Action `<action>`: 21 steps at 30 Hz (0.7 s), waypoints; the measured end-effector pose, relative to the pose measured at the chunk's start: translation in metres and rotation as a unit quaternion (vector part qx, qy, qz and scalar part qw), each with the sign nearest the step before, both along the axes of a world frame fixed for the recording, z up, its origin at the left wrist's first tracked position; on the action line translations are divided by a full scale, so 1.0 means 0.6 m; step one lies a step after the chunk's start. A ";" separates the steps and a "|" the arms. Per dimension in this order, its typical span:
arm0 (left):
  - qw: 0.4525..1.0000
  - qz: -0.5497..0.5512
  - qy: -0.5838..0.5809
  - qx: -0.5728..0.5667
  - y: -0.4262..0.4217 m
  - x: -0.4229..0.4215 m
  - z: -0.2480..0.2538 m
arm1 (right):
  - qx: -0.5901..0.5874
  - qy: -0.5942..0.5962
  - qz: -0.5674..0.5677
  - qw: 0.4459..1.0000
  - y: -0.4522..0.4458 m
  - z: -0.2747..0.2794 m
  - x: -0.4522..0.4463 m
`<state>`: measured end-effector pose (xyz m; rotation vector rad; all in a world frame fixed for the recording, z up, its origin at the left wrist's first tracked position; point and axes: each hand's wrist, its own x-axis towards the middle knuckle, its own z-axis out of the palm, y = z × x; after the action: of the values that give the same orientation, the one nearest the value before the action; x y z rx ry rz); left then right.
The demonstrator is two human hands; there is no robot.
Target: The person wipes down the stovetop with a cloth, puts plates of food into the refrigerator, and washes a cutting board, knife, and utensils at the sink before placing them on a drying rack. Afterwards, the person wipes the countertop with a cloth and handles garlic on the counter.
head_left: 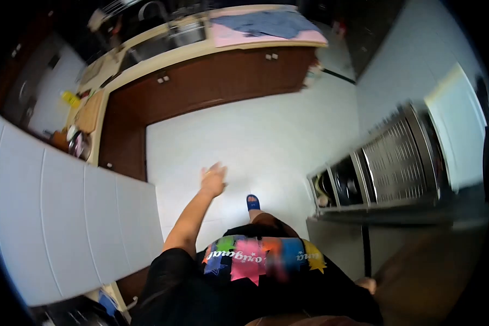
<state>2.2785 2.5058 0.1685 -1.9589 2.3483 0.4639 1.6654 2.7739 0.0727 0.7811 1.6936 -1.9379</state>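
Observation:
My left hand (214, 179) is stretched out in front of me above the pale tiled floor (244, 130). Its fingers are spread and slightly blurred, and it holds nothing. At my right side, a small bit of skin that seems to be my right hand (367, 284) shows past the black shirt (212, 296); its fingers are hidden. Below and right of my left hand, one foot in a blue slipper (253, 202) stands forward on the floor.
Brown cabinets (217, 81) run along the far side under a counter with a sink (187, 36) and a blue-grey cloth (269, 24) on a pink mat (223, 37). A metal rack (396, 163) stands at right. A white tiled wall (65, 212) borders the left.

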 end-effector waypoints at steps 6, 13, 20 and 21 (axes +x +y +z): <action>0.859 0.485 0.061 0.150 0.262 0.284 -0.131 | 0.051 -0.045 0.496 0.866 -0.312 -0.134 0.170; 0.698 0.683 0.192 0.094 0.570 0.272 -0.209 | -0.154 0.464 0.761 0.427 -0.820 0.202 0.529; 0.665 0.611 0.257 0.344 0.504 0.286 -0.183 | -0.174 0.220 0.794 0.539 -0.937 0.240 0.713; 0.719 0.514 0.227 0.409 0.515 0.322 -0.203 | -0.100 0.197 0.820 0.528 -0.826 0.251 0.645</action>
<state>2.4714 2.8150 0.0464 -2.4758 0.5082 1.7739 2.0521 2.2783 0.2232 -1.1926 1.2274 -0.7044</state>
